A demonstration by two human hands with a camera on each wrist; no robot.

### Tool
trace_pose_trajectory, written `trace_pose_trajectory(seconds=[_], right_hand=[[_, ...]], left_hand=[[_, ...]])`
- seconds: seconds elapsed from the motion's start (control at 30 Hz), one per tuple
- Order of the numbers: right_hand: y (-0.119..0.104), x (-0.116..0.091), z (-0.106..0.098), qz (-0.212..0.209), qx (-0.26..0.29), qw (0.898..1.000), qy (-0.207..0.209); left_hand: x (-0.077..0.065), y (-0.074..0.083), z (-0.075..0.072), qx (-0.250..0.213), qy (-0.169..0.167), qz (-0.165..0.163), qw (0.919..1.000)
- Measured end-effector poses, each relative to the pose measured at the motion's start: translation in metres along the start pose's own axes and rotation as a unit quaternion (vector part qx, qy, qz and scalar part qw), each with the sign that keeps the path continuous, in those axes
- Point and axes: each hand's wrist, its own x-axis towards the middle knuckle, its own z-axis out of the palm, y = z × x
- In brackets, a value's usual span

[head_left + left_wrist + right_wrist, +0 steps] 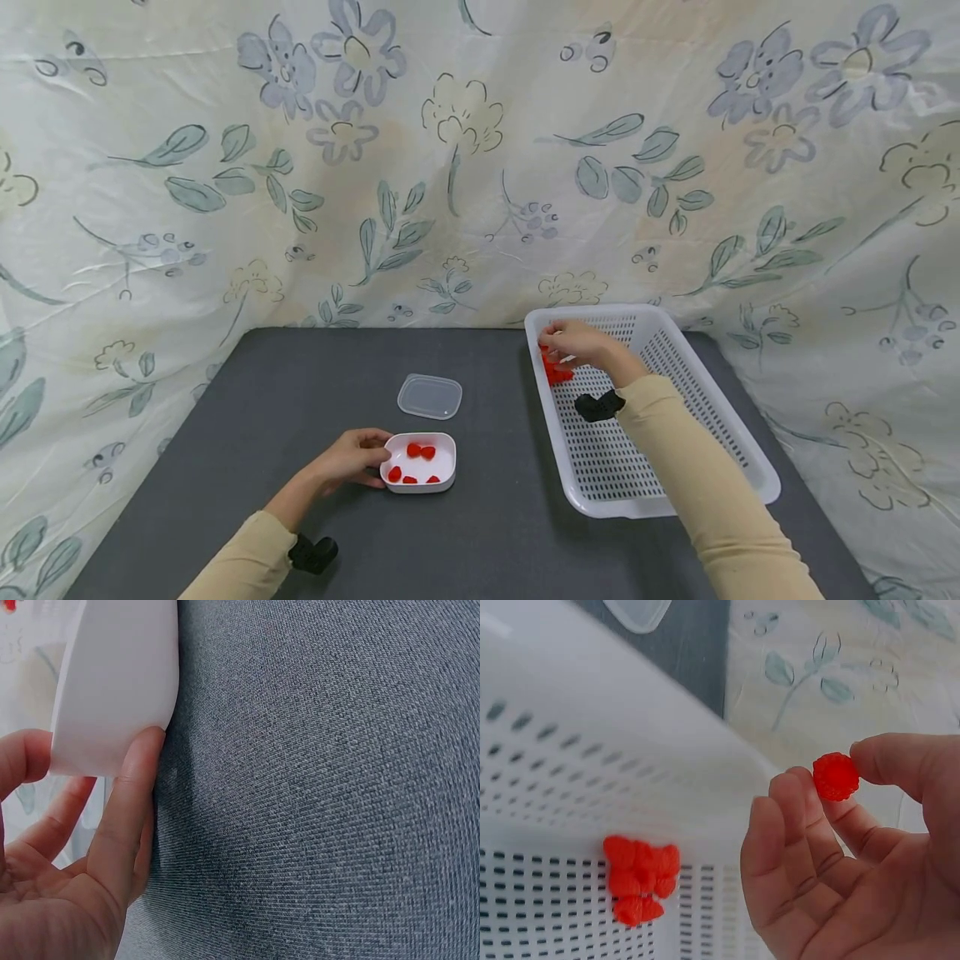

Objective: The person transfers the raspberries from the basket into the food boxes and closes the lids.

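Hands [347, 460] [579, 342] apart; wrist view clarifies pinched berry [835, 777].

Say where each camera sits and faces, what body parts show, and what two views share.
Head: worn on the head, looking forward and down at the table, white container, lid and basket; left hand, right hand and tan sleeves show.
Left wrist: worn there, looking at the white container's side and table; left hand shows.
Right wrist: worn there, looking at the basket; right hand shows, pinching a red berry.
Shared by head and right wrist: basket, right hand.

Soft, even light; faint shadows
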Motion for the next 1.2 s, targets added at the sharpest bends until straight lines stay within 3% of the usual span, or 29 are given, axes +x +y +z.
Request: trace_pose_trajectory(seconds=[0.33, 1.0, 1.2], right_hand=[[-0.015, 0.003, 0.024, -0.015, -0.01, 1.0, -0.014], [-0.041, 0.008, 0.091, -0.059, -0.036, 0.993, -0.092], [-0.044, 0.01, 0.111, -0.053, -0.042, 0.993, -0.096]], left_hand=[[0.0, 0.003, -0.001, -0.001, 0.001, 0.001, 1.0], [-0.001, 0.003, -0.001, 0.0, 0.001, -0.002, 1.0], [-0.001, 0.003, -0.002, -0.001, -0.007, 0.004, 1.0]])
